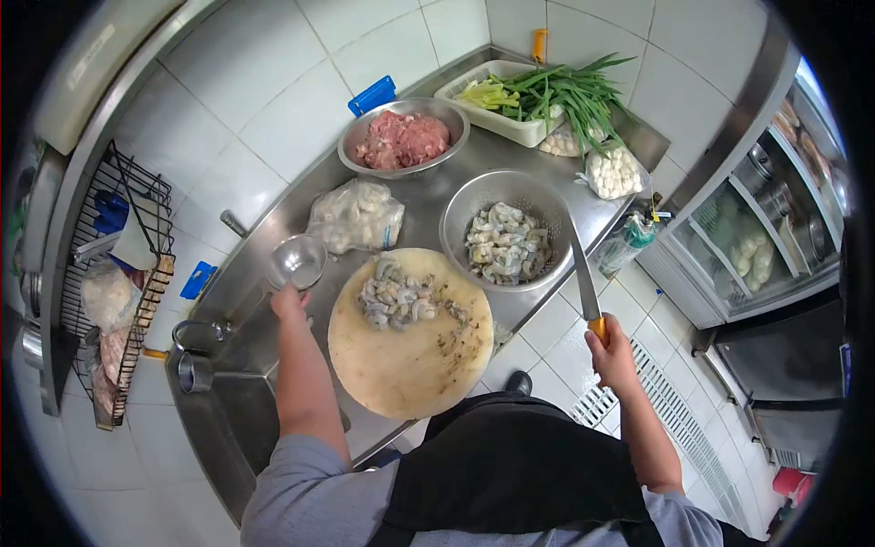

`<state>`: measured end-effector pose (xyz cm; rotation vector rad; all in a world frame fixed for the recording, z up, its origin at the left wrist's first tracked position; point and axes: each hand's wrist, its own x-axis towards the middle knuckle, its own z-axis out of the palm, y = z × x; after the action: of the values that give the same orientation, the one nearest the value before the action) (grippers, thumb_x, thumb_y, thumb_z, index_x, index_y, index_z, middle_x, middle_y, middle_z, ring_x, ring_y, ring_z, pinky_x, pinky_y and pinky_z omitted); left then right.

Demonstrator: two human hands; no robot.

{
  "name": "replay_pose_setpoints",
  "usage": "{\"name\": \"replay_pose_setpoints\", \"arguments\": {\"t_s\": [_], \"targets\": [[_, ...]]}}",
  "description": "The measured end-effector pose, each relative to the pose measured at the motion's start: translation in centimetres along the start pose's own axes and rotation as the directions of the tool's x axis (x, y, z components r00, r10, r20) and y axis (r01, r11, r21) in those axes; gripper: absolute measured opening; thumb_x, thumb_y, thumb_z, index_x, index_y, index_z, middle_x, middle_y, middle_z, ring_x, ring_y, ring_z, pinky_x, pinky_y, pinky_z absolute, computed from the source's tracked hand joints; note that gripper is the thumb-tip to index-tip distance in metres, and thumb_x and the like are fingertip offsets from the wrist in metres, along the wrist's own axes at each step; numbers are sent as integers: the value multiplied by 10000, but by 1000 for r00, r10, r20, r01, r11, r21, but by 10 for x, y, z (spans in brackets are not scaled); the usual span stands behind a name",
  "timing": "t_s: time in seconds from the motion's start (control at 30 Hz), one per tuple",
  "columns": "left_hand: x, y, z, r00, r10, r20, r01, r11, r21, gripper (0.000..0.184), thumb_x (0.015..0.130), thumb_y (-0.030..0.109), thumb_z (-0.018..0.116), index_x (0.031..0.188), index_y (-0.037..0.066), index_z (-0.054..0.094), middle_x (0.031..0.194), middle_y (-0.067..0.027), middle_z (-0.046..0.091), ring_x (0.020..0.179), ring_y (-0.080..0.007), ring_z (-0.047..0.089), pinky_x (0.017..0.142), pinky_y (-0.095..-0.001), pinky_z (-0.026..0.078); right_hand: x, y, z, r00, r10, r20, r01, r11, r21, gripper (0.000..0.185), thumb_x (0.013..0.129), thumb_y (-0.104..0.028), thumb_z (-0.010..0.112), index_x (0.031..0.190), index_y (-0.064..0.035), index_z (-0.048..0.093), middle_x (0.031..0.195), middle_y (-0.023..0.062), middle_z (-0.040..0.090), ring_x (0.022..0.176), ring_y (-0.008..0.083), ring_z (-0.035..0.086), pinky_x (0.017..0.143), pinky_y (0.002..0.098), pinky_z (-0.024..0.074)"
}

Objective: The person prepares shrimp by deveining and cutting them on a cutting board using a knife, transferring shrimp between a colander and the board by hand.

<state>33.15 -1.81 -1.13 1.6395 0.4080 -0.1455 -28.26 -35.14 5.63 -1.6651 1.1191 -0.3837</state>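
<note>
My left hand [292, 305] is closed on the near rim of a small metal bowl [298, 261], left of the round cutting board [401, 365]. A pile of peeled shrimp [397, 294] lies on the board, with dark scraps [456, 333] to its right. In my right hand [612, 351] is the orange handle of a long knife [584, 273], its blade pointing up beside the perforated metal colander [460, 205]. More shrimp [507, 242] fill the colander's bottom.
Behind stand a bowl of raw meat [401, 141], a bag of pale food [355, 216] and a tray of green onions [510, 129]. Bagged white pieces [613, 173] sit at the back right. A wire rack [118, 283] and sink [228, 410] are left; a glass-door fridge [747, 228] is right.
</note>
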Motion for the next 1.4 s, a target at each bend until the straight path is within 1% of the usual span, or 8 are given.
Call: {"name": "replay_pose_setpoints", "arguments": {"t_s": [0.23,0.33,0.4,0.57,0.73,0.9,1.3,1.4], "targets": [[-30,-30,-2,950,-230,210,265,951,-157,496,1020,320,621,1310,-77,558,1250,-180,639,1040,-297,696,926,-425,595,-58,-21,40,995,-24,97,32,996,-86,351,1018,-145,648,1321,-20,522,672,7,529,502,89,498,468,290,411],[-60,-9,-13,965,-206,160,200,978,54,435,1014,312,634,1258,-48,614,1132,-151,703,990,-269,706,873,-373,571,-89,-31,60,990,-52,130,73,983,-167,422,1001,-184,686,1336,12,522,817,119,656,716,191,653,697,330,535],[-82,-3,-13,964,216,157,-243,954,178,344,991,287,662,1170,-7,670,1053,-126,726,948,-244,707,838,-357,554,-114,-51,69,977,21,212,19,983,-184,413,994,-171,691,1332,18,545,918,203,706,819,262,703,774,370,550],[-178,36,22,294,434,852,-917,378,124,153,897,225,733,916,74,742,1009,-140,737,922,-309,710,802,-420,550,-168,-78,96,955,12,297,83,949,-306,423,973,-218,695,1330,-26,574,898,205,718,811,347,717,748,411,554],[-213,48,8,344,24,939,-937,66,342,173,823,238,784,839,78,719,971,-140,704,946,-347,685,820,-469,543,-201,-82,123,927,128,353,97,827,-554,470,964,-241,688,1380,-57,567,943,234,722,875,414,701,801,438,548],[-195,5,1,-88,477,874,-995,-1,-100,142,836,209,767,872,73,747,994,-135,658,954,-375,669,816,-482,534,-228,-83,139,959,39,280,71,926,-372,438,999,-281,607,1391,-91,564,976,273,719,911,459,692,817,492,549],[-271,84,-6,263,596,759,-926,377,26,180,857,186,772,815,23,707,876,-148,686,836,-360,659,761,-469,518,-230,-54,123,914,22,406,170,886,-431,455,1005,-282,612,1404,-71,557,1015,258,732,945,444,701,852,471,553],[-310,66,24,80,703,707,-947,274,-166,127,874,144,751,861,24,712,865,-165,702,822,-349,687,700,-455,526,-230,-39,112,916,-15,402,169,921,-352,455,1008,-280,609,1410,-74,556,1045,257,729,963,430,705,856,455,552]]}}
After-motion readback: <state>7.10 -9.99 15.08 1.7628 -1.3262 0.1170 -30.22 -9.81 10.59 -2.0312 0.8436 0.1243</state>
